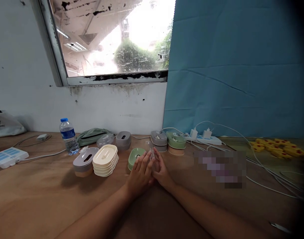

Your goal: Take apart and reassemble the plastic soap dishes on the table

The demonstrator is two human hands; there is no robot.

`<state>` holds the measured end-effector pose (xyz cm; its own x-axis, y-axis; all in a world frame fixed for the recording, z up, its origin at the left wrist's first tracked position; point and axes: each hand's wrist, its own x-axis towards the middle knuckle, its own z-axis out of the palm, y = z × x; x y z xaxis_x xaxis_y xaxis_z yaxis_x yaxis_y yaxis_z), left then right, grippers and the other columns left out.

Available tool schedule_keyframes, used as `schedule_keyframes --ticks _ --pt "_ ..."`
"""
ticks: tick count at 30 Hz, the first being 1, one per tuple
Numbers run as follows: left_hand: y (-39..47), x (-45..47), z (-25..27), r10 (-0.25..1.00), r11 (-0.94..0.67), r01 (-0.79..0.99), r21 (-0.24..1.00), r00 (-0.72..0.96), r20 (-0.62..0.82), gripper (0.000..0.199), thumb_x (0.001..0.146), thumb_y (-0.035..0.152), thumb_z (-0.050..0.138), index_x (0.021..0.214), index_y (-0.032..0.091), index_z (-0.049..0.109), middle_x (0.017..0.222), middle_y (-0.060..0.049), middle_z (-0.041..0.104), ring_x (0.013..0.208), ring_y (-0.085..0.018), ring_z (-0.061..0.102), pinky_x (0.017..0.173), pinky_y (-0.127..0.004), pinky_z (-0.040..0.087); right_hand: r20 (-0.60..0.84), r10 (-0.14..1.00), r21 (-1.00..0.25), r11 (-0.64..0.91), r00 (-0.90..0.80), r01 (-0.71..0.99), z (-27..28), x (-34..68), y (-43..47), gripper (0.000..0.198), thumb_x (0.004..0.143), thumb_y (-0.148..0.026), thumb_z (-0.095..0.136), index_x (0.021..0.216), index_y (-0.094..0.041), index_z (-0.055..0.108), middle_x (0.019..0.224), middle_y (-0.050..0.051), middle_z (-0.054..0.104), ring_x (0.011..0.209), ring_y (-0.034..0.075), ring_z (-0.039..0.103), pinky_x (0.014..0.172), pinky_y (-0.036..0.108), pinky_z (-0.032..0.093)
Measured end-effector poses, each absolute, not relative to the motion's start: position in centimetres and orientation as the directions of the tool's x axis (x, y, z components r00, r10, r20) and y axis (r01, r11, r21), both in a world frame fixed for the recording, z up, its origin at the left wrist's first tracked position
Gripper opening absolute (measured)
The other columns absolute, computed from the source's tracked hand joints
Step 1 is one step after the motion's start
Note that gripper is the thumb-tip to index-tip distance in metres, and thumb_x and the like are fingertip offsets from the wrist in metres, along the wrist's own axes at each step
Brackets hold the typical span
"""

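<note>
Between my two hands is a clear plastic piece (149,145), curved at its upper edge like a box lid; most of it is hidden behind the fingers. My left hand (141,170) presses on it with the fingers held together and stretched upward. From the other side, my right hand (161,170) grips it with thumb and fingers. Just behind my left hand sits a green oval box (134,157), partly covered by the fingers. Farther back stand a grey lidded box (158,137) and a green lidded box (176,140).
To the left are a stack of cream lids (105,156), a grey slotted box (85,159), another grey box (123,140), a clear lid (105,140) and a water bottle (69,136). A power strip (209,139), loose cables and yellow pieces (278,147) lie right.
</note>
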<state>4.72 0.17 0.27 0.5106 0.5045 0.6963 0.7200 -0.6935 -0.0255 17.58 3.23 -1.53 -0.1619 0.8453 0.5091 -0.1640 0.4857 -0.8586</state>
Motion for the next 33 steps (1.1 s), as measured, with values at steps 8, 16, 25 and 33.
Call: schedule_keyframes --ticks 8,16,25,33 --pt "1.2 3.8 0.1 0.674 -0.606 0.728 0.32 0.257 0.693 0.062 0.071 0.032 0.056 0.124 0.016 0.028 0.14 -0.019 0.018 0.13 -0.028 0.019 0.101 -0.047 0.025 0.531 0.821 -0.843 0.488 -0.209 -0.226 -1.1 17.9 3.0 0.075 0.058 -0.047 0.07 0.124 -0.027 0.04 0.136 0.007 0.036 0.127 0.025 0.031 0.106 0.045 0.023" --pt "2.1 4.0 -0.6 0.851 -0.422 0.434 0.796 -0.114 0.513 0.075 0.054 0.039 0.073 0.112 0.016 0.032 0.121 -0.014 0.04 0.114 -0.025 0.042 0.095 -0.039 0.035 0.658 0.702 -0.713 0.697 -0.273 0.072 -1.2 18.5 2.4 0.07 0.063 -0.026 0.067 0.127 -0.023 0.036 0.143 0.008 0.021 0.132 0.026 0.018 0.107 0.043 0.021" --pt "2.2 3.0 0.4 0.841 -0.497 0.305 0.812 -0.06 0.538 0.049 0.07 0.038 0.062 0.113 0.018 0.049 0.118 -0.009 0.05 0.112 -0.022 0.046 0.096 -0.035 0.035 0.707 0.565 -0.501 0.824 -0.425 0.263 0.4 19.1 2.2 0.072 0.064 -0.019 0.063 0.128 -0.022 0.03 0.142 0.01 0.024 0.13 0.026 0.022 0.107 0.044 0.02" --pt "2.1 2.8 0.6 0.781 -0.53 0.32 0.786 -0.177 0.599 0.054 0.073 0.035 0.059 0.123 0.023 0.043 0.124 -0.008 0.042 0.117 -0.022 0.041 0.099 -0.037 0.032 0.741 0.627 -0.603 0.779 -0.239 0.174 -1.1 17.4 4.5 0.077 0.065 -0.024 0.063 0.129 -0.022 0.018 0.133 0.012 0.029 0.124 0.024 0.032 0.103 0.041 0.029"
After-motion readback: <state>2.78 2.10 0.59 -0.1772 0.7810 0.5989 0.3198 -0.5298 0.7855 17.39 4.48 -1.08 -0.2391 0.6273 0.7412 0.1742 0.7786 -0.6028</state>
